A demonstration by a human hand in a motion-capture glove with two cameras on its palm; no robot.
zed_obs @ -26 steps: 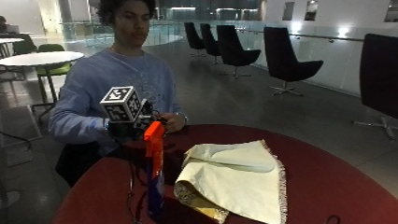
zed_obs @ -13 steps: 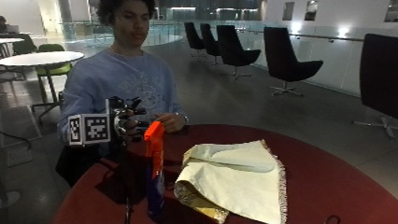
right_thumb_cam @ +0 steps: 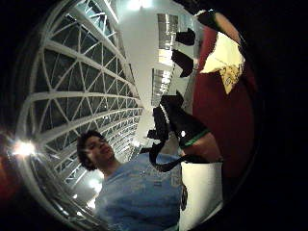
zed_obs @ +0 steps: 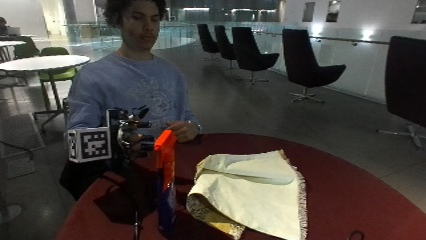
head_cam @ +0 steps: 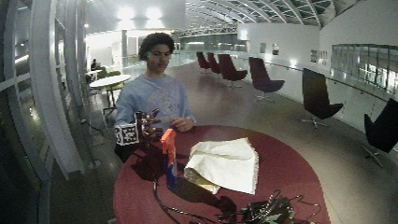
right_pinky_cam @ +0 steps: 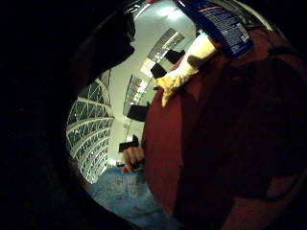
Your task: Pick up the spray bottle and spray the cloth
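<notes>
At the left of the outside view the gloved right hand [zed_obs: 132, 136] hovers above the round red table [zed_obs: 346, 195], level with the top of the spray bottle [zed_obs: 165, 187] and just to its left, apart from it; its fingers are spread and relaxed and hold nothing. The bottle stands upright in the lower left-centre of the frame, orange trigger head on top, dark blue body below. Just to its right, filling the lower middle, lies the pale yellow cloth [zed_obs: 253, 192], loosely folded with a fringed edge. The bare left hand [zed_obs: 181, 131] rests at the table's far rim behind the bottle. The step in hand looks like the reach to the bottle. To do it well, the hand should probably come in from the side and wrap the neck below the orange head, forefinger free for the trigger, nozzle kept turned toward the cloth, taking care not to knock the tall bottle over. In the little finger side palm view a blue label with white print shows on the bottle, too small to read.
</notes>
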